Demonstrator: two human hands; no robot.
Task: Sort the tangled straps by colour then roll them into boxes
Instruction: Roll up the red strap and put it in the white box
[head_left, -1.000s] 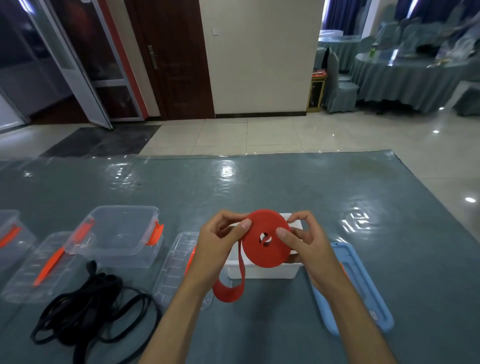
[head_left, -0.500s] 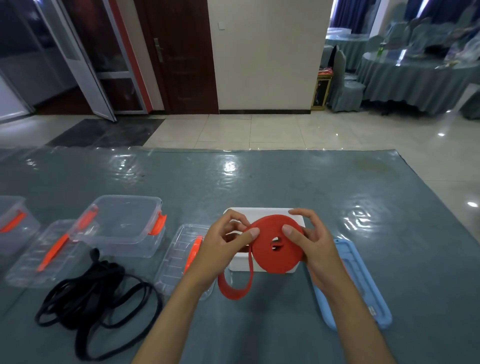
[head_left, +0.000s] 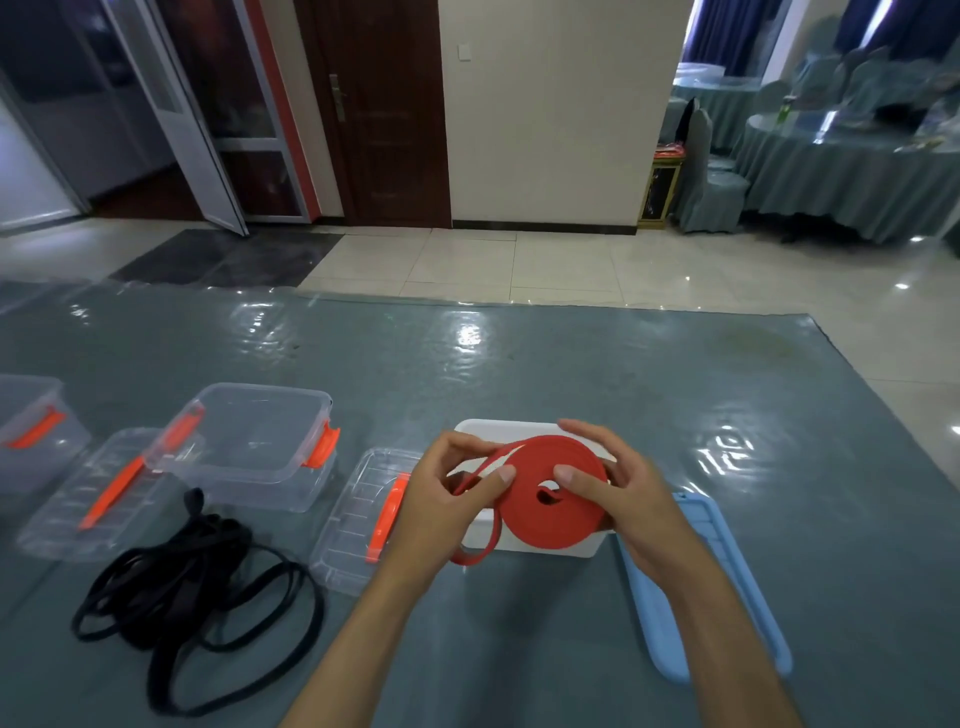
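A person's 2 hands hold a nearly finished coil of red strap (head_left: 550, 499) just above a white box (head_left: 540, 545) on the bench (head_left: 519, 374), the rolling step of the job in hand. The right hand (head_left: 623, 499) grips the coil, thumb pressed on its flat face and fingers (head_left: 587, 431) curled round the far edge; the left hand (head_left: 447, 493) pinches the loose tail, which loops down in front of the box and rises again to the coil. The next move, by the look of it, calls for winding in that last loop while keeping the turns tight, then laying the coil flat in the white box, whose blue lid (head_left: 717, 597) lies just to its right. A tangle of black strap (head_left: 197, 587) waits on the bench to the left, near an open clear box (head_left: 254, 447) with orange clips and 2 clear lids (head_left: 363, 519), its rolling not yet begun.
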